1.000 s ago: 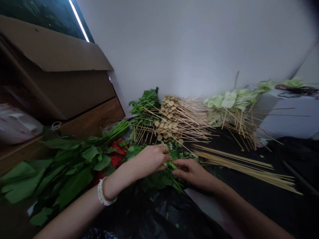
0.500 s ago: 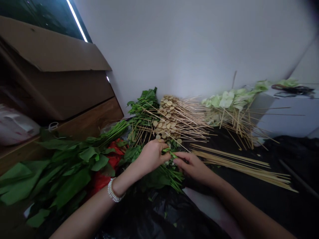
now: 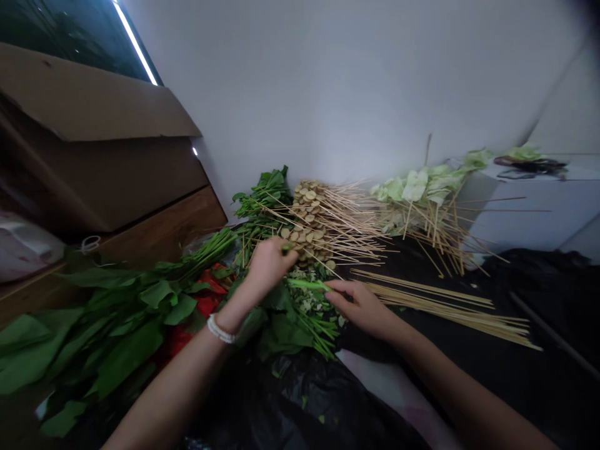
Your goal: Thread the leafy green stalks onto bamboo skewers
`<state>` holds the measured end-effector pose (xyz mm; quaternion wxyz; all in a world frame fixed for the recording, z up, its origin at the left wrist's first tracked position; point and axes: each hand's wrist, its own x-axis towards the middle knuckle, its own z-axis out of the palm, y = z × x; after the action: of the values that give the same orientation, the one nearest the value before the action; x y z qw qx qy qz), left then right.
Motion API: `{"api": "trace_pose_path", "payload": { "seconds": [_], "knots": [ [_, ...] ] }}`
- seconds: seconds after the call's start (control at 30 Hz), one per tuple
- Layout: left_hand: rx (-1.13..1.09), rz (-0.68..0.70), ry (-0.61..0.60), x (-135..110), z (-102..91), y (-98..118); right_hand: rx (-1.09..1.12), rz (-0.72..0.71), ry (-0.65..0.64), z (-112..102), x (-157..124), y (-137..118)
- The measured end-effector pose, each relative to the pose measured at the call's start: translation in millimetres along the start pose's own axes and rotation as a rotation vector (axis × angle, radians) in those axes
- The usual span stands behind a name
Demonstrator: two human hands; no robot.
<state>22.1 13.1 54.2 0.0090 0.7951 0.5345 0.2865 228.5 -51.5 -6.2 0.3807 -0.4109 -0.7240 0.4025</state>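
My right hand (image 3: 359,307) pinches one end of a green leafy-vegetable stem (image 3: 304,284), which points left over a heap of small cut greens (image 3: 312,301). Up and to the left of it, my left hand (image 3: 269,265) is closed, with a small bit of green stem (image 3: 285,250) showing at its fingertips. A bunch of stemmed greens (image 3: 323,331) lies just below the hands. Behind my left hand are skewers threaded with pale round slices (image 3: 307,215).
Large leafy greens (image 3: 131,325) lie at left by a red bag (image 3: 206,303). Bare bamboo skewers (image 3: 450,306) rest on black plastic at right. Skewered cabbage pieces (image 3: 417,184) and skewered greens (image 3: 265,197) stand against the wall. A cardboard box (image 3: 107,175) is at back left.
My hands have come apart: the left moved up and left, while the right stayed nearly in place with the stem. The view has shifted slightly to the right.
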Motion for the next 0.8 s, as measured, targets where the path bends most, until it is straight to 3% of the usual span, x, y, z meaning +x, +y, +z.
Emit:
{"api": "trace_pose_path", "payload": {
  "seconds": [0.07,0.17,0.3,0.4,0.53,0.7,0.8],
  "knots": [
    [0.021,-0.075,0.087,6,-19.2,-16,0.118,0.083,-0.029,2,-1,2],
    [-0.147,-0.091,0.04,5,-52.7,-29,0.414,0.222,-0.008,6,1,6],
    [-0.275,-0.085,0.088,-11,-88.3,-24,0.6,0.301,0.07,8,2,10],
    [-0.36,-0.121,0.067,-26,-98.7,-18,0.582,0.33,0.045,8,1,12],
    [-0.369,-0.175,-0.065,-44,-86.0,-22,0.595,0.345,0.022,9,-1,16],
    [-0.231,-0.117,-0.301,-62,-42.2,-43,0.616,0.337,0.009,13,-3,18],
    [-0.181,-0.146,-0.35,-68,-16.3,-52,0.619,0.343,-0.002,14,-4,15]
  ]
}}
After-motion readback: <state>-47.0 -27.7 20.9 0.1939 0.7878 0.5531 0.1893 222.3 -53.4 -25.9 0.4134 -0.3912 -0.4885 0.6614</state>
